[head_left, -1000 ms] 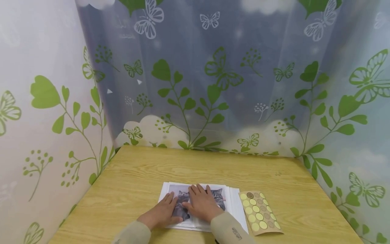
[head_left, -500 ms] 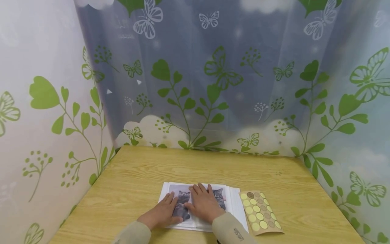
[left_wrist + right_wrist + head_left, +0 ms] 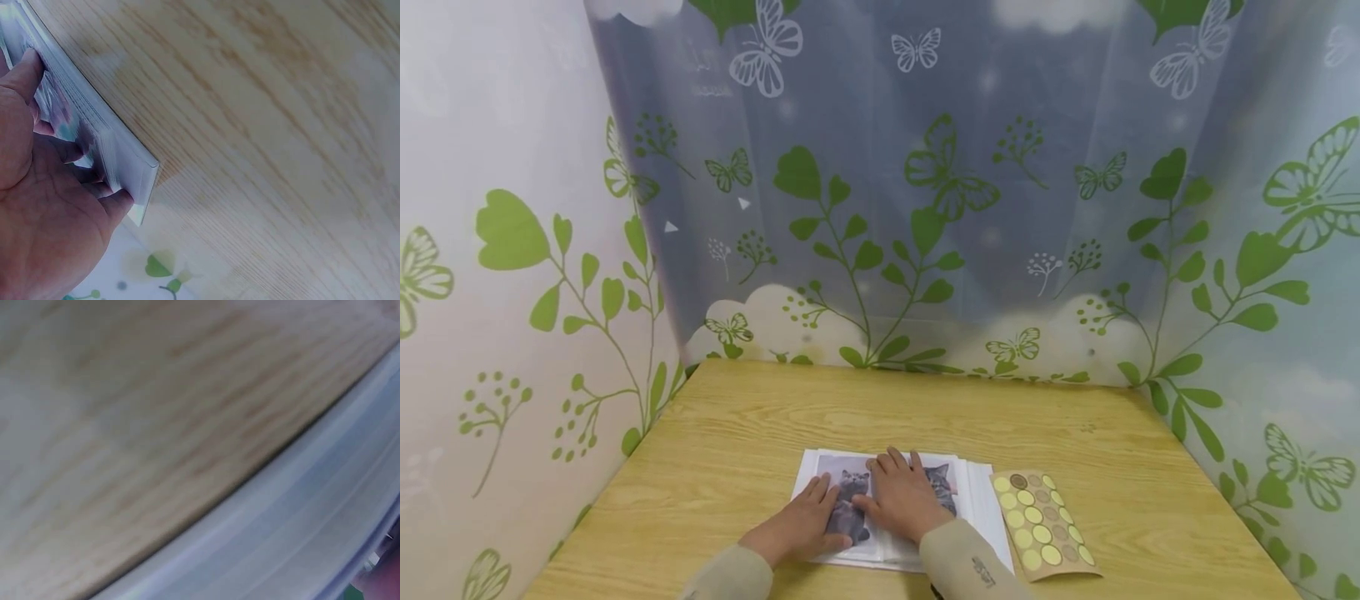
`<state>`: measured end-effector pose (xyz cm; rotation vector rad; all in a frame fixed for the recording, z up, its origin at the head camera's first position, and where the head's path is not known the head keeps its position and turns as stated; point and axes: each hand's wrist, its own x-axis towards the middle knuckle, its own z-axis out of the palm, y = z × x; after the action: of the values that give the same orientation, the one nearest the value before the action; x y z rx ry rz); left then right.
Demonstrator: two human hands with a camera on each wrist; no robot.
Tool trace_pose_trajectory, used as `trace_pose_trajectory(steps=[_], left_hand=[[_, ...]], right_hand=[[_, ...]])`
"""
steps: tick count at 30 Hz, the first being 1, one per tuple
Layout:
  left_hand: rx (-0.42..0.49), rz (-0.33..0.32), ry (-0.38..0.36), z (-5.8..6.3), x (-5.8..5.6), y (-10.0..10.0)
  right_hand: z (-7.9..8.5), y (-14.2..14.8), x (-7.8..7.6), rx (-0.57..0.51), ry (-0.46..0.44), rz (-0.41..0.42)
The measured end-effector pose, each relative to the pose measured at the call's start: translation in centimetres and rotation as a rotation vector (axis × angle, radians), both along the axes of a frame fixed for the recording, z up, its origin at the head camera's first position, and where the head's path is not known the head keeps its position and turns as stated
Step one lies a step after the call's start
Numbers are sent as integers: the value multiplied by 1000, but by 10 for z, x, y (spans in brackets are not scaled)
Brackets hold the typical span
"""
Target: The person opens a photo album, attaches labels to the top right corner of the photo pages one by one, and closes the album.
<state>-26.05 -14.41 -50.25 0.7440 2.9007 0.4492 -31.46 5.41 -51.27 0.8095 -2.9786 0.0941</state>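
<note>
An open photo album [image 3: 987, 510] with white pages and grey cat photos lies near the table's front edge. My left hand [image 3: 797, 525] rests on its left page with the fingers straight, beside a cat photo [image 3: 852, 492]. Across the right page lies my right hand [image 3: 904, 498], fingers extended and thumb towards the fold, partly covering another cat photo [image 3: 942, 487]. The left wrist view shows the stacked page edges [image 3: 106, 147] and my left fingertips on the page. Most of the right wrist view is the blurred album edge [image 3: 275, 525], with the right hand almost out of frame.
A brown sheet of round yellow stickers [image 3: 1043, 527] lies on the wooden table [image 3: 760, 408], just right of the album. One circle [image 3: 1018, 481] at its top is dark brown. A curtain [image 3: 880, 250] with leaves and butterflies surrounds the table's back and sides.
The right hand's fingers have shifted very slightly on the right page. The left hand, album and sticker sheet stay in place.
</note>
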Motion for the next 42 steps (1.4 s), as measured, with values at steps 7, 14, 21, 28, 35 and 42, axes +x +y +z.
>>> trace_pose_trajectory(steps=[7, 14, 21, 28, 35, 42], left_hand=[[3, -5, -5, 2, 2, 1], [7, 4, -16, 3, 4, 4], [-5, 5, -28, 2, 3, 5], [1, 5, -25, 2, 3, 4], [0, 1, -26, 2, 2, 2], [-8, 10, -27, 5, 2, 1]], right_hand=[[0, -4, -1, 24, 5, -4], [2, -6, 0, 21, 4, -10], [4, -9, 3, 21, 8, 1], [3, -10, 3, 42, 16, -2], [0, -9, 3, 33, 41, 7], [4, -7, 7, 17, 51, 12]])
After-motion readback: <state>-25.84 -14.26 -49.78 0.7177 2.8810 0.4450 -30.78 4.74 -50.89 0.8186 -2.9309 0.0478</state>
